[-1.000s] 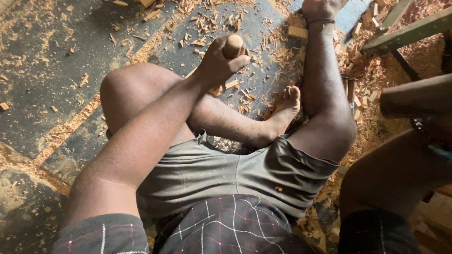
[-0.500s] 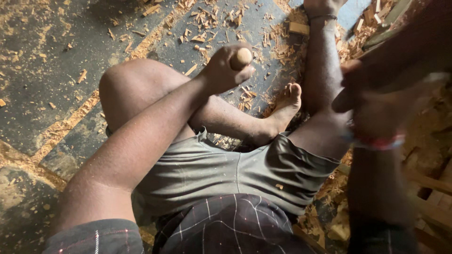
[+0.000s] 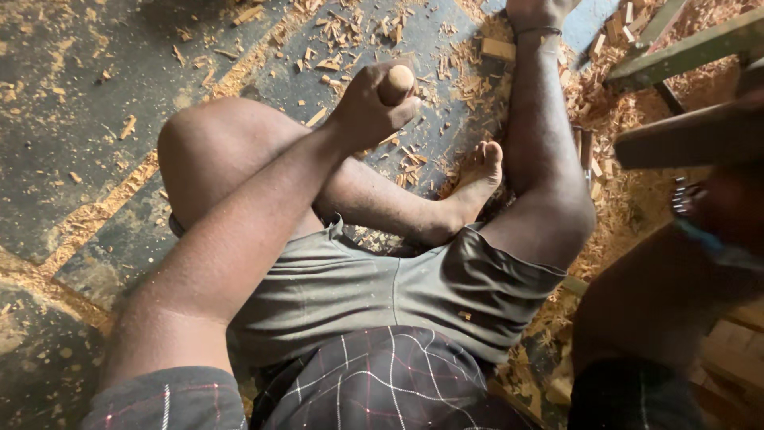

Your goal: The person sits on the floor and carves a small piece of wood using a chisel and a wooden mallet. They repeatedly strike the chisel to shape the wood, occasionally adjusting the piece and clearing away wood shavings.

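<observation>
Wooden handle (image 3: 396,83), one rounded end showing, is gripped in the closed left hand (image 3: 368,110) above the bent knee, as before. Blurred right hand (image 3: 720,209) has dropped lower at the right edge; its grip cannot be told. One bare foot (image 3: 477,171) rests among shavings (image 3: 613,103).

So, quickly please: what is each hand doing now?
Left hand: closed around a round wooden handle.
Right hand: blurred at the frame edge; state cannot be told.

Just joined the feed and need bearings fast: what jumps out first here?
The left hand, mid-frame, is closed around a rounded wooden handle above the bent knee. Wood chips and shavings litter the dark floor beyond. The right hand is a blur at the right edge.
</observation>
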